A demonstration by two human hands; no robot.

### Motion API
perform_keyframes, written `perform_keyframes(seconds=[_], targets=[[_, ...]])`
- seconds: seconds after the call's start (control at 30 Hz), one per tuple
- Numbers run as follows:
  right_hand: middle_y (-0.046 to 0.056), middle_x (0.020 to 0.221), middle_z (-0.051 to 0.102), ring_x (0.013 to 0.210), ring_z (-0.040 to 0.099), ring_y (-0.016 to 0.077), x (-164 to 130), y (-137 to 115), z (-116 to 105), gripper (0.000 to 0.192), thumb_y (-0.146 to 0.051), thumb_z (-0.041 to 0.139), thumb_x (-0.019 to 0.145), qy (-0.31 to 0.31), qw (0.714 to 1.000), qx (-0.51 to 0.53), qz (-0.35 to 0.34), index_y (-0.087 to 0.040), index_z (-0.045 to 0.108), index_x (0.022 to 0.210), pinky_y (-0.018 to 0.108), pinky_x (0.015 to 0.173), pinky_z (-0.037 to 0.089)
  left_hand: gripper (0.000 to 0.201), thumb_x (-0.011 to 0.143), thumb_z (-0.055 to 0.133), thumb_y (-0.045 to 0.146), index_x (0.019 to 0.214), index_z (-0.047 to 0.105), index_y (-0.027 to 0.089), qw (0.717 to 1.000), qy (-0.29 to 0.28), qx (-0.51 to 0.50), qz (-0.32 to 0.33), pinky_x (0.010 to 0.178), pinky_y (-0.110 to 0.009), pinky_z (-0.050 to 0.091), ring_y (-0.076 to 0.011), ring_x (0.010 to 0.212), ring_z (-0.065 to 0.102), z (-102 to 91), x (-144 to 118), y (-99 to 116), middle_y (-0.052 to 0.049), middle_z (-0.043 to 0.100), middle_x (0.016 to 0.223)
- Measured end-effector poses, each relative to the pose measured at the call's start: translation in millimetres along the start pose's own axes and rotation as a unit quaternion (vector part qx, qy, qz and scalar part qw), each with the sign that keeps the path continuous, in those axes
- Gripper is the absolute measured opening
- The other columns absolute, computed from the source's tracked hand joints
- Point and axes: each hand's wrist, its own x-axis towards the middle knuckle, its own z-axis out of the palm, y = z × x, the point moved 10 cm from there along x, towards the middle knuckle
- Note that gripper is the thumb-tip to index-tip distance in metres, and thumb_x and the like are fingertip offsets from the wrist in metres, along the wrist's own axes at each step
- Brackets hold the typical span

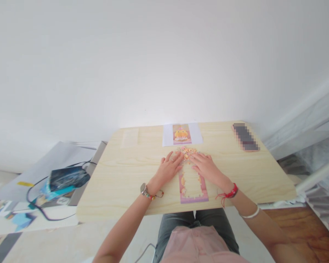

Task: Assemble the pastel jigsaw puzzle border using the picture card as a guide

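A small heap of loose jigsaw pieces (186, 150) lies on the table in front of me. My left hand (170, 166) rests at the heap's left side, palm down with its fingers spread. From the right, my right hand (205, 166) reaches the same heap with fingers stretched out. Closer to me is a partly joined jigsaw border (194, 199), purple and pink with orange bits, around bare tabletop. Its upper end is partly hidden by my hands. Behind the heap lies a white sheet with a printed pumpkin picture (181, 134).
The pale wooden table (109, 182) stands against a white wall. A phone (246, 137) lies at its back right, and a clear flat sheet (129, 138) at the back left. Left of the table, a lower surface carries a dark bag (68, 178) and black cables.
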Motion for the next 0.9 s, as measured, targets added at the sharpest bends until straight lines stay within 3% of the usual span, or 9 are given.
perform_keyframes(seconds=[0.13,0.2,0.3,0.4,0.6,0.73,0.9], targets=[[0.011,0.124,0.053,0.116,0.044,0.0228,5,-6,2,0.033,-0.022,0.044,0.088,0.003,1.0,0.005,-0.021,-0.02,0.05,0.12,0.041,0.09,0.036,0.05,0.091,0.036,0.033,0.138,0.023,0.028,0.999,0.041,0.005,-0.012,0.093,-0.049,0.035,-0.0297,0.13,0.022,-6.9,-2,0,-0.008,0.035,0.141],[0.011,0.12,0.055,0.112,0.047,0.022,6,1,-3,0.028,-0.019,0.042,0.089,0.022,1.0,0.007,-0.006,-0.019,0.054,0.114,0.039,0.09,0.036,0.043,0.09,0.039,0.027,0.132,0.035,0.027,0.997,0.063,0.0,-0.039,0.091,-0.046,0.037,-0.0276,0.123,0.032,-12.6,-2,-5,-0.009,0.043,0.133],[0.01,0.106,0.061,0.1,0.052,0.0213,7,16,-9,0.022,-0.016,0.043,0.088,0.037,0.999,0.001,0.034,-0.018,0.061,0.1,0.036,0.084,0.038,0.023,0.088,0.042,0.024,0.105,0.058,0.021,0.994,0.074,-0.017,-0.075,0.086,-0.04,0.041,-0.0235,0.104,0.046,-17.8,1,-13,-0.01,0.054,0.109],[0.009,0.098,0.061,0.093,0.053,0.0203,16,21,-8,0.018,-0.016,0.048,0.086,0.021,0.999,-0.012,0.03,-0.018,0.063,0.095,0.033,0.079,0.039,0.02,0.088,0.042,0.024,0.087,0.061,0.017,0.994,0.069,-0.023,-0.077,0.083,-0.036,0.043,-0.0208,0.092,0.05,-19.5,8,-15,-0.009,0.055,0.095],[0.008,0.089,0.062,0.089,0.052,0.0205,32,13,3,0.013,-0.013,0.05,0.084,-0.026,0.998,-0.059,-0.016,-0.016,0.063,0.085,0.032,0.076,0.036,0.017,0.087,0.042,0.02,0.091,0.059,0.017,0.993,0.082,-0.013,-0.086,0.081,-0.035,0.043,-0.0209,0.089,0.05,-19.6,14,-18,-0.009,0.055,0.094],[0.008,0.086,0.061,0.088,0.051,0.02,28,7,1,0.017,-0.01,0.046,0.085,-0.017,0.995,-0.086,-0.046,-0.016,0.061,0.08,0.032,0.076,0.034,0.019,0.087,0.041,0.016,0.096,0.057,0.016,0.991,0.091,-0.01,-0.103,0.082,-0.036,0.043,-0.0219,0.092,0.05,-20.4,10,-20,-0.009,0.054,0.096],[0.006,0.08,0.06,0.082,0.052,0.018,25,20,-12,0.021,-0.014,0.043,0.087,0.039,0.999,-0.007,0.008,-0.016,0.059,0.073,0.031,0.075,0.035,0.021,0.087,0.041,0.016,0.103,0.054,0.019,0.995,0.082,-0.001,-0.051,0.083,-0.036,0.043,-0.0217,0.097,0.049,-16.4,-8,11,-0.008,0.055,0.103]])
